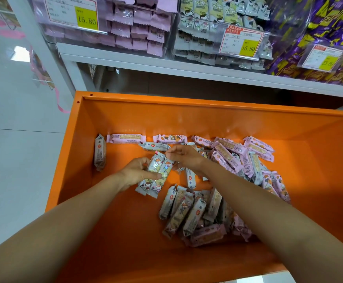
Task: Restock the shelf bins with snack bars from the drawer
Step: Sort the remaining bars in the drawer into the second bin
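An orange drawer (125, 117) stands pulled out below the shelf, with several grey-green and pink snack bars scattered on its floor. My left hand (134, 171) grips a small bundle of grey-green snack bars (156, 176) near the drawer's middle. My right hand (183, 157) hovers at the top end of that bundle, its fingertips pinching the upper edge of one bar. A heap of grey-green bars (187, 213) lies in front of my right forearm. Pink bars (238, 152) pile up to the right. Above, a clear shelf bin (203, 31) holds matching grey-green bars.
A bin of pink bars (140, 27) stands at the upper left and purple-and-yellow packs (330, 27) fill the upper right. Price tags (246, 45) hang on the bin fronts. The white shelf edge (166, 66) overhangs the drawer's back. Pale tiled floor (13, 139) lies to the left.
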The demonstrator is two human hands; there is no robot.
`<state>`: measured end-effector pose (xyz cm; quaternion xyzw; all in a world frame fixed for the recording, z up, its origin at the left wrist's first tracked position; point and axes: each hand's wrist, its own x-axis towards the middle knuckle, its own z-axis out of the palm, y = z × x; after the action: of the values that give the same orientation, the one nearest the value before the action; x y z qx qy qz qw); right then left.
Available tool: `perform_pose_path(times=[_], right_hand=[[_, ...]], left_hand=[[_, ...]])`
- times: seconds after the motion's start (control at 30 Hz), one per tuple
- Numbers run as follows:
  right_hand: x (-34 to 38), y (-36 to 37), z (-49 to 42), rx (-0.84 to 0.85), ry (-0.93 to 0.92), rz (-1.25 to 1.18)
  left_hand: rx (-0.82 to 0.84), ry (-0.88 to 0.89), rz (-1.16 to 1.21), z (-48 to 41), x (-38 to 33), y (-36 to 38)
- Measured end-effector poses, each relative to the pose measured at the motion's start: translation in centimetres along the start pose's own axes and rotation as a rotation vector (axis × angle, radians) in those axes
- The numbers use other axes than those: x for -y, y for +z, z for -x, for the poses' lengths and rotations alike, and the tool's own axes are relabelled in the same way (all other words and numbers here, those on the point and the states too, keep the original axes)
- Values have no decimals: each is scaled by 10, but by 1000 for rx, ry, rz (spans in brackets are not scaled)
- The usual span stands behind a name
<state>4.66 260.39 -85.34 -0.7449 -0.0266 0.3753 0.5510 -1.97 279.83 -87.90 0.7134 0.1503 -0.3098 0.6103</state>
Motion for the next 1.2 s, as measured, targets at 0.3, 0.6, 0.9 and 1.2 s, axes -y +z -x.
perform_pose_path(times=[0.3, 0.6, 0.9, 1.2], right_hand=[[21, 1, 7, -82, 30, -60], [75, -16, 35, -166, -124, 45], [138, -48, 65, -264, -313, 161], [205, -80, 97, -325, -400, 192]], left_hand=[[-15, 101, 34, 7, -19, 3], [15, 221, 56, 34, -72, 4], [87, 288, -37, 73, -138, -4], [-132, 569, -243, 98, -202, -4]])
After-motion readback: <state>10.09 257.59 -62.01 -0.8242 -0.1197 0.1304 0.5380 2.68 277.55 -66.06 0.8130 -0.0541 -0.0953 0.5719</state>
